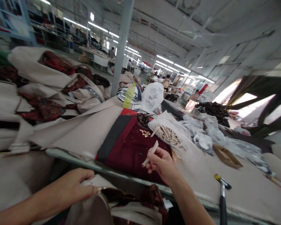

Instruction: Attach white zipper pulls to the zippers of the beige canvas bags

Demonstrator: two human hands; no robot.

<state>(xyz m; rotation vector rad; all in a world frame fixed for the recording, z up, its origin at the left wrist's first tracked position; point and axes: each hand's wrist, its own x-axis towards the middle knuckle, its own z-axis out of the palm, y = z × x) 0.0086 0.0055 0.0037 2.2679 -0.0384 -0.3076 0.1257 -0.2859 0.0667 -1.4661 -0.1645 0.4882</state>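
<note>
My left hand (78,186), at the lower left, pinches the edge of a beige fabric piece (86,207) with a dark and red patterned lining. A small metal fitting shows by its fingertips. Held between the thumb and fingers of my right hand (160,162) is a short cream strip (151,153), above the folded maroon cloth (128,147). Small gold rings (145,133) lie on that cloth. Behind my right hand, a clear plastic bag (164,120) holds many similar cream strips (167,135).
A hammer (222,197) lies at the table's right front, near an open cardboard box (227,156). A yellow-green bottle (129,96) stands behind the cloth, left of a white plastic bag (153,97). Beige and red fabric (53,84) is heaped at left. A pole (123,43) rises behind.
</note>
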